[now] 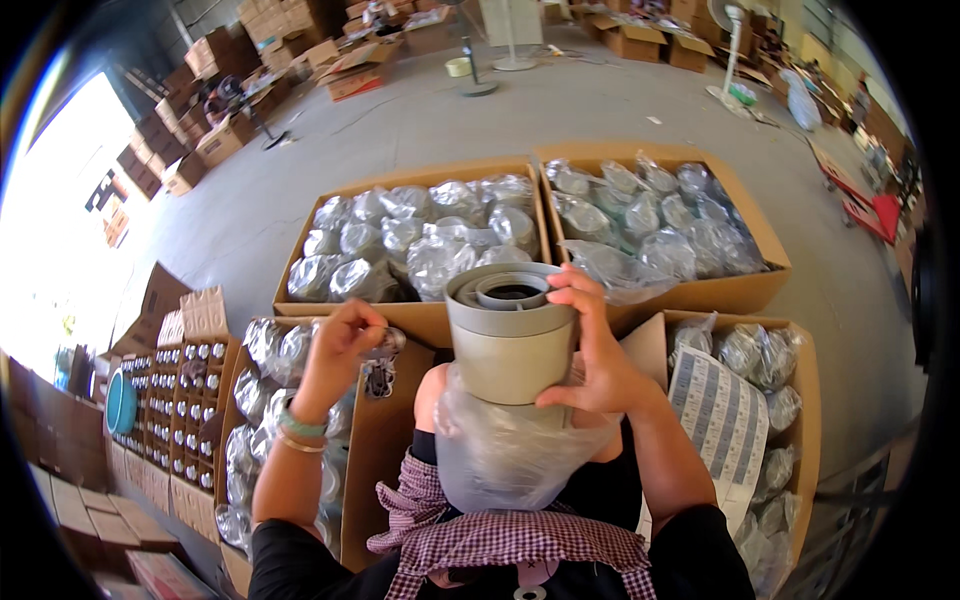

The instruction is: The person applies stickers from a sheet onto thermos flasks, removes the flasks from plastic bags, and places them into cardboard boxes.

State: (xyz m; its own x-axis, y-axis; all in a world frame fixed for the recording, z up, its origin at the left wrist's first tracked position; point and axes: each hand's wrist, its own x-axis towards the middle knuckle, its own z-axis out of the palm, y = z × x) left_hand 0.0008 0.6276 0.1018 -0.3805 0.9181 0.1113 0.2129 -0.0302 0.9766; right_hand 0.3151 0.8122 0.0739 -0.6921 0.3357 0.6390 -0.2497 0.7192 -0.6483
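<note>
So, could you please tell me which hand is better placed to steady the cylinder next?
Probably the right hand, which holds the cylinder by rim and side; the left hand is apart from it.

Both forearms (283, 478) reach forward and angle inward. The left hand (350, 333) has its fingers (371, 322) curled in; the right hand (604, 362) grips, thumb (556, 397) and fingers spread apart.

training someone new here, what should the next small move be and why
Probably bring the left hand to the clear plastic bag and draw it up: it bunches low around the grey cylinder, whose top is bare, the right hand holds the cylinder, and the boxed items are wrapped in plastic.
</note>
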